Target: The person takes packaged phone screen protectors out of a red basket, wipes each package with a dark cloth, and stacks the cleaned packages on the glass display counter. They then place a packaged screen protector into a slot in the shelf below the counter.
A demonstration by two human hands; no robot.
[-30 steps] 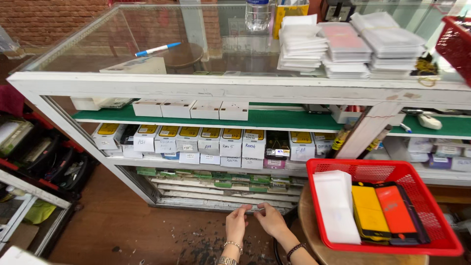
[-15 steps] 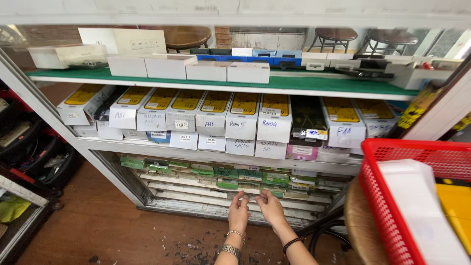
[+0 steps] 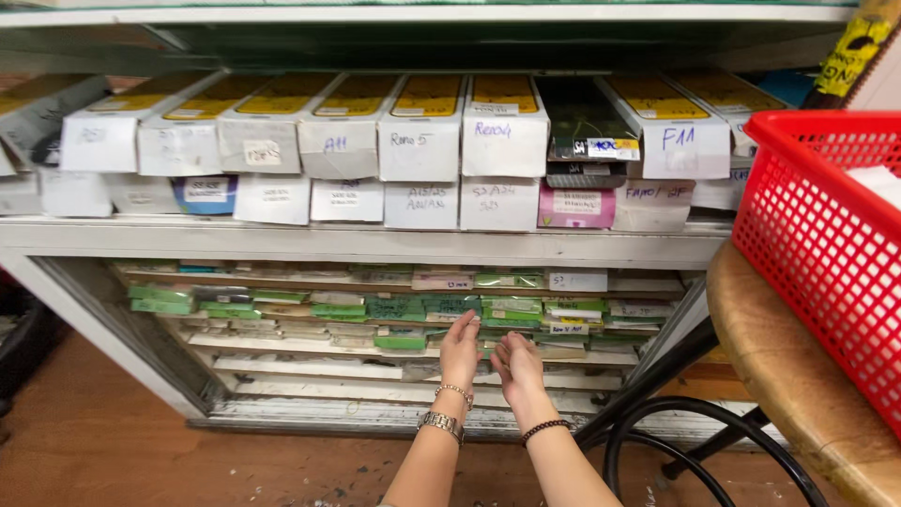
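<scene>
Both hands now reach deep into the lowest part of the shelf unit (image 3: pixel 357 246), where flat green and white packets (image 3: pixel 404 310) lie in stepped rows. A moment ago the view also took in the upper glass top and the whole red basket; now the head is lower and closer, so only the basket's corner (image 3: pixel 826 235) shows at the right, on a round wooden stool (image 3: pixel 788 366). This suggests that the person has bent down to work on the bottom rows.

The left hand (image 3: pixel 460 349), with a metal watch and a thin bracelet on the wrist, has its fingers stretched forward and touches the edge of a green packet row. Its grip is released; it grasps nothing that I can see. The right hand (image 3: pixel 516 364), with a dark bead bracelet, lies just beside it, fingers also extended to the packets. It looks released as well, but the fingertips are partly hidden among the packets.

Above, on the middle shelf, white boxes with yellow tops (image 3: pixel 422 131) stand in a row, untouched.
</scene>
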